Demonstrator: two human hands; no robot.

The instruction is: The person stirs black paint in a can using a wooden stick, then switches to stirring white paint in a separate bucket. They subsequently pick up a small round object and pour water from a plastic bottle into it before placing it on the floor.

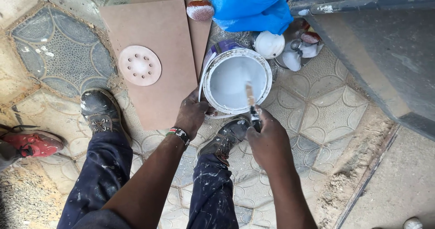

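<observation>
A white paint bucket [208,81] full of white paint stands tilted on the patterned floor tiles, just ahead of my boots. My left hand [191,114] grips its near left rim; a beaded band sits on that wrist. My right hand [268,136] holds a small paintbrush [250,100] whose wooden handle and bristle end dip into the paint at the bucket's near right side.
A brown board [158,38] with a round perforated sanding disc [139,65] lies to the left. A blue plastic bag [251,4], a white lid [268,44] and small tins sit behind the bucket. A grey metal door [380,47] is on the right. Another person's red shoe [34,143] is at far left.
</observation>
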